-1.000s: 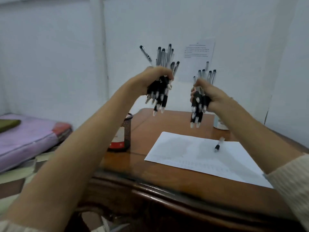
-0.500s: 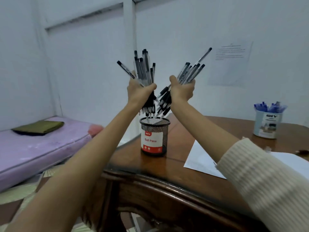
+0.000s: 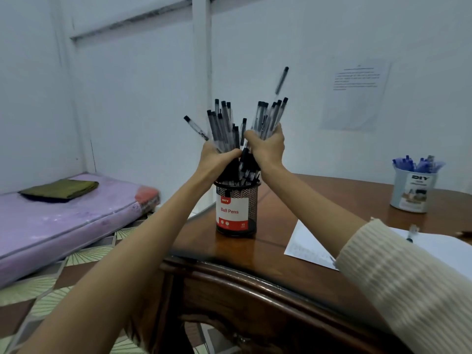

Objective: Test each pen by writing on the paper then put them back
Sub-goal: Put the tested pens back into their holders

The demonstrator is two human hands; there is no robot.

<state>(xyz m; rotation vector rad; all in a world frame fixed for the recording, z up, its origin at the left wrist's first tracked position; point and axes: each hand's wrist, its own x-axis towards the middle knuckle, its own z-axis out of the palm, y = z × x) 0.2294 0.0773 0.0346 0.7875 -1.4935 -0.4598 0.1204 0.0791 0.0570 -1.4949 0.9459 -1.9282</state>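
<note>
Since half a second ago my hands have dropped and closed in on each other, so the two bundles that hung above the cup now reach into its mouth.

The black mesh pen cup (image 3: pixel 236 209), labelled "Ball Pens", stands upright near the left edge of the wooden table (image 3: pixel 319 195). The lower ends of both bundles sit at or just inside its rim. Well apart to the right, a white DIY tin (image 3: pixel 410 191) holds blue pens (image 3: pixel 419 164).

My left hand (image 3: pixel 217 159) is curled round the left bundle of black pens (image 3: pixel 222 123), which fans upward. My right hand (image 3: pixel 268 146) grips the right bundle of black pens (image 3: pixel 269 116), knuckles touching the left hand's. One blurred pen (image 3: pixel 281 81) pokes up well above the others. Both forearms slope up from the bottom of the view and meet over the cup, the right in a ribbed cream sleeve (image 3: pixel 408 277).

The sheet of paper (image 3: pixel 304 244) lies flat to the cup's right, with a single pen (image 3: pixel 411 232) lying on it.
</note>
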